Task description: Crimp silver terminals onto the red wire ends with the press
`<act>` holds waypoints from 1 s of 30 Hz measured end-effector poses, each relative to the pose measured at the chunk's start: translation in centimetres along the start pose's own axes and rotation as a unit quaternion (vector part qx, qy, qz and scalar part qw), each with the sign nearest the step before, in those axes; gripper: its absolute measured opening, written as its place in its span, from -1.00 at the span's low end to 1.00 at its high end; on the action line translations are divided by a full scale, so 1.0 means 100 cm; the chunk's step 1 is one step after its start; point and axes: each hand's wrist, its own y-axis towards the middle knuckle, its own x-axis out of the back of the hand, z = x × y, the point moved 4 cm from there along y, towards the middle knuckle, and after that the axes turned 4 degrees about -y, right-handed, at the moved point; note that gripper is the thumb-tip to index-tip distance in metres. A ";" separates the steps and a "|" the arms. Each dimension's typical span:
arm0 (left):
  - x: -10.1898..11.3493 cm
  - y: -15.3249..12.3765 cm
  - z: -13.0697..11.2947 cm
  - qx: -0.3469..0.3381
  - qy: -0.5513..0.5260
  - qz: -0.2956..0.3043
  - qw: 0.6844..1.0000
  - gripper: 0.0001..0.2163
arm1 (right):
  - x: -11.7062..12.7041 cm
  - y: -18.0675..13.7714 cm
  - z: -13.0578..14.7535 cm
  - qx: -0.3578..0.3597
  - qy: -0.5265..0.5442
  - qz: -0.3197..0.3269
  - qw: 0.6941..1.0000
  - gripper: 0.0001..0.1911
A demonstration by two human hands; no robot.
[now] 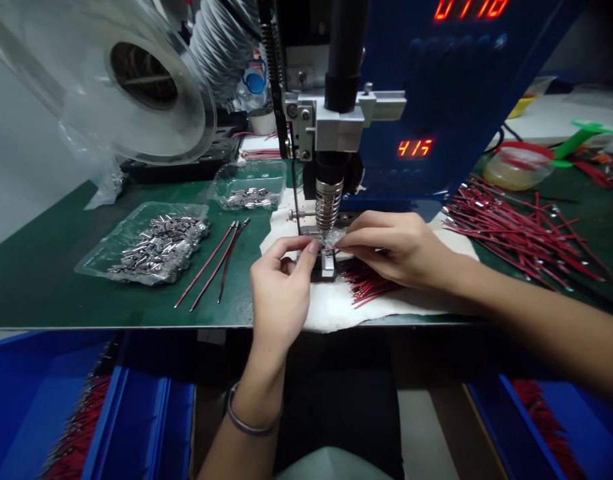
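Observation:
My left hand is pinched at a small metal fixture under the machine's silver tip; what its fingertips hold is too small to make out. My right hand comes in from the right, fingers pressed together on a thin red wire at the same fixture. A bundle of red wires lies under my right hand on a white cloth. Both hands nearly touch at the fixture.
A clear tray of small metal parts and three loose wires lie left on the green mat. A smaller tray sits behind. Several red wires pile at right. Blue bins sit below the table edge. The blue machine shows red digits.

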 end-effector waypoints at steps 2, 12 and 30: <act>0.000 0.000 0.000 -0.002 0.002 -0.002 1.000 -0.83 | 0.001 0.000 0.000 0.007 0.008 0.011 1.000 -0.79; 0.000 0.001 0.001 0.000 0.005 0.000 1.000 -0.82 | 0.002 0.007 -0.005 -0.013 0.066 0.051 0.996 -0.83; 0.000 -0.001 0.002 0.018 -0.006 0.001 1.000 -0.83 | 0.005 0.027 -0.013 -0.053 0.107 0.121 0.985 -0.86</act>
